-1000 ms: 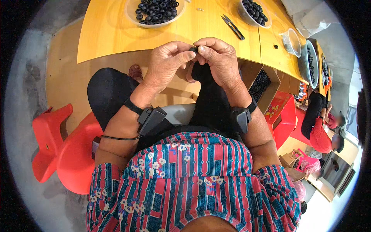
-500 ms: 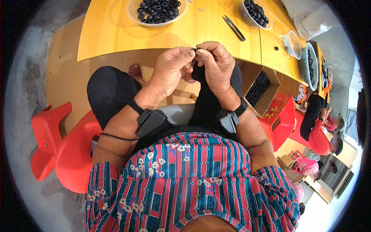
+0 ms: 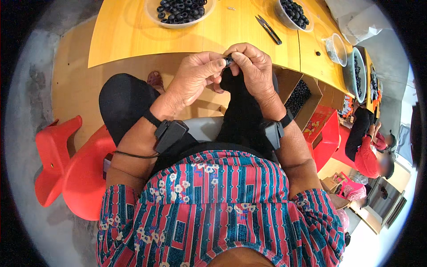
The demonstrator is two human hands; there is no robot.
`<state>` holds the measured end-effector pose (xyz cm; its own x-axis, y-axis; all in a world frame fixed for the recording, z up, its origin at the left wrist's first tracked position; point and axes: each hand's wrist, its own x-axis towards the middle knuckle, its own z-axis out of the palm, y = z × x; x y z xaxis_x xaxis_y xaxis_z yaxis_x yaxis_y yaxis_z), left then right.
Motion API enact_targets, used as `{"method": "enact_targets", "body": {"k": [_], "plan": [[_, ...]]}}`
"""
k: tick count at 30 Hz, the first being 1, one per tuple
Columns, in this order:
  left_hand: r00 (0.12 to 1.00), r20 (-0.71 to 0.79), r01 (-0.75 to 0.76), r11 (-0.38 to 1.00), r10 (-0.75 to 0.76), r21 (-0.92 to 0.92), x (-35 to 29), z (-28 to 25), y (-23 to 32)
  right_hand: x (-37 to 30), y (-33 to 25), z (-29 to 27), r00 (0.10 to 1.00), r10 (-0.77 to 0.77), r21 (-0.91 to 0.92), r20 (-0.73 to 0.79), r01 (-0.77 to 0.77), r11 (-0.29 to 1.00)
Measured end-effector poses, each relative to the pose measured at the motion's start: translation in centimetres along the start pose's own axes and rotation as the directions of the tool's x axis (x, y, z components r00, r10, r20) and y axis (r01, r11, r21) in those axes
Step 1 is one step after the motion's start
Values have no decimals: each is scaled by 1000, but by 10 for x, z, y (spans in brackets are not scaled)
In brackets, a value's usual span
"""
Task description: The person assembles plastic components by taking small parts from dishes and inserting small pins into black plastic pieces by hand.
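Note:
Above my lap, just off the table's near edge, both hands meet at one small black ring-like piece (image 3: 228, 60). My left hand (image 3: 192, 76) pinches it from the left between thumb and forefinger, the other fingers curled under. From the right, the thumb and forefinger of my right hand (image 3: 254, 66) close on the same piece. Fingertips cover part of it, so its exact shape is hard to make out. A clear plastic bowl (image 3: 177, 25) of similar black rings (image 3: 183, 11) stands beyond my hands on the yellow table (image 3: 147, 42). Black-handled thread snips (image 3: 268, 30) lie right of it.
At the right stand another bowl (image 3: 312, 26) of black pieces, a clear tub (image 3: 341, 49) and a pale basin (image 3: 364, 80). Below the table is a cardboard box (image 3: 315, 104) of black parts. Red chairs (image 3: 89, 178) stand at left; a person in red (image 3: 366, 158) sits far right.
Both hands have risen slightly, and my right wrist has shifted outward. More of the black piece now shows between the fingertips.

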<state>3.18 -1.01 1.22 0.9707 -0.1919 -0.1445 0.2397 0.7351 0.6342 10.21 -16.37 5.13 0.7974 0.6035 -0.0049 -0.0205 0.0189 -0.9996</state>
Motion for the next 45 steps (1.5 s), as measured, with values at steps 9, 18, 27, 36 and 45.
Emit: {"method": "enact_targets", "body": {"k": [9, 18, 27, 36, 45], "plan": [[996, -91, -27, 999, 23, -45, 1, 4, -2, -3, 5, 12, 977, -99, -27, -187, 96, 995], [994, -103, -46, 999, 45, -8, -1, 6, 3, 2, 0, 7, 995, 51, 161, -90, -36, 986], [994, -62, -91, 995, 93, 40, 2, 4, 1, 5, 2, -1, 998, 34, 162, -57, -25, 986], [994, -55, -88, 995, 91, 45, -1, 8, 3, 6, -7, -6, 1000, -30, 29, 1, 30, 999], [997, -77, -23, 999, 27, 46, -2, 6, 7, 6, -28, -9, 964, -237, -571, 124, 264, 777]]}}
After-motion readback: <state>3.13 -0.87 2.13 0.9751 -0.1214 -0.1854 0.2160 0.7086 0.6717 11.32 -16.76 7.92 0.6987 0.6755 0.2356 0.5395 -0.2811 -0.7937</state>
